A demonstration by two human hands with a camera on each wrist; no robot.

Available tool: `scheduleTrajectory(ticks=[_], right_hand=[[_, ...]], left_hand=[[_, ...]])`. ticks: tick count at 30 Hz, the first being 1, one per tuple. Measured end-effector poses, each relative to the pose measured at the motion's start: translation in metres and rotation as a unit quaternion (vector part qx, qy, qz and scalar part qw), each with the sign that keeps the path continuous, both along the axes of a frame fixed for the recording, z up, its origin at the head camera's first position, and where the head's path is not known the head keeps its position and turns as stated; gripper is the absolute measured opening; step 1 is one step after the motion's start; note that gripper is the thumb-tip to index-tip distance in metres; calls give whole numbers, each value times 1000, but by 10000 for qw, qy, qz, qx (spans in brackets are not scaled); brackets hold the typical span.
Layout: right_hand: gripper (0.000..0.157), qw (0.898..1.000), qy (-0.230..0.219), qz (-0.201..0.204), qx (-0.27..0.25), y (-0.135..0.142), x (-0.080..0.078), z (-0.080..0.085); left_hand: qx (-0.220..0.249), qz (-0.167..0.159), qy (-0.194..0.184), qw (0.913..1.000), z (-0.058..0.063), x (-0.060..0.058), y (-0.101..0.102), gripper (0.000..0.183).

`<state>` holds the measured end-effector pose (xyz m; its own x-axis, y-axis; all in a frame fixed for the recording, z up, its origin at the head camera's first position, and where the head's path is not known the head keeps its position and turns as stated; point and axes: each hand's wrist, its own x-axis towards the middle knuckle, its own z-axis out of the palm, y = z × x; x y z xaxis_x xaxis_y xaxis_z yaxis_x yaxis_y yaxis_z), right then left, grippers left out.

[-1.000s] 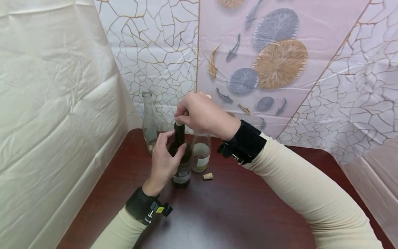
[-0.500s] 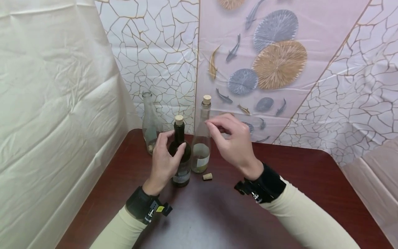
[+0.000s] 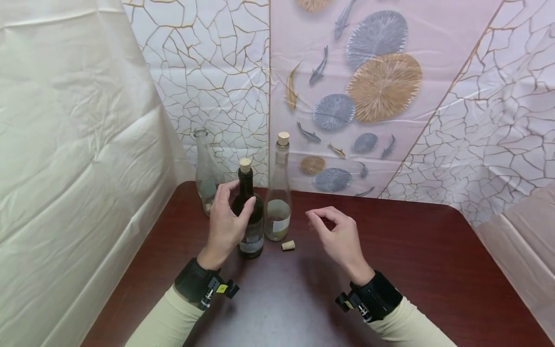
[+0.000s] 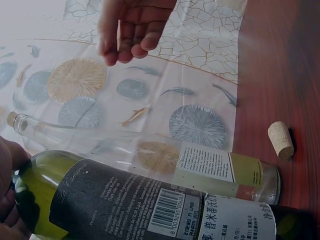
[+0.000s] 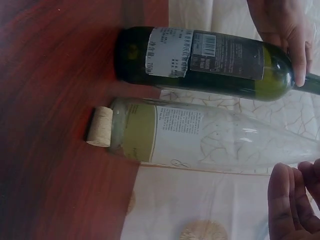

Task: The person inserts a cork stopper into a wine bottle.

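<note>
Head view: we see left hand (image 3: 225, 219) wrapped round shoulder of dark bottle (image 3: 248, 212), cork in its neck; bottle upright on worktop (image 3: 412, 270). Right hand (image 3: 340, 236) hovers right of dark bottle, fingers loosely curled, holding nothing. Clear bottle (image 3: 277, 193) just right of dark bottle, loose cork (image 3: 288, 245) near its base. Empty bottle (image 3: 204, 168) behind-left.

Left wrist view: dark bottle (image 4: 140, 205) glass glossy; we judge it stiff, heavy, breakable, slippery. Label gives better hold.

Right wrist view: loose cork (image 5: 100, 126) touches clear bottle (image 5: 210, 135); we judge cork light, slightly soft; pinch its sides.
</note>
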<state>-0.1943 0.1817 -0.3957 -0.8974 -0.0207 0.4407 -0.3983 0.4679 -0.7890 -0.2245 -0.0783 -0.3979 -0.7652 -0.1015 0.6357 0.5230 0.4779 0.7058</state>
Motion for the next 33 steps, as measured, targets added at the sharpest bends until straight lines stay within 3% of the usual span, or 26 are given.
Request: scheduleTrajectory(ticks=[6,11,16,18,21,27,33], right_hand=[[17,9991,-274,102,-314,1,6,-6],[19,9967,-706,73,-382,3,11,-17],[22,9920,-1150,-10,-527,8,12,-26],[23,9913,-1203,-22,-532,8,10,-28],[21,9903,-1278,-57,-539,8,9,-35],[20,9861,-1507,-149,-680,7,9,-50],[20,9802,-1781,-262,-827,7,14,-64]], left_hand=[[93,-25,-258,9996,-4,9,-2,53],[473,56,-370,9982,-21,24,-6,56],[924,306,-313,9948,-39,32,-13,44],[1156,350,-552,9911,-45,33,-16,38],[1400,387,-1195,9821,-60,35,-21,33],[1507,463,-2448,9567,-87,42,-30,31],[1615,360,-2988,9399,-102,49,-32,32]])
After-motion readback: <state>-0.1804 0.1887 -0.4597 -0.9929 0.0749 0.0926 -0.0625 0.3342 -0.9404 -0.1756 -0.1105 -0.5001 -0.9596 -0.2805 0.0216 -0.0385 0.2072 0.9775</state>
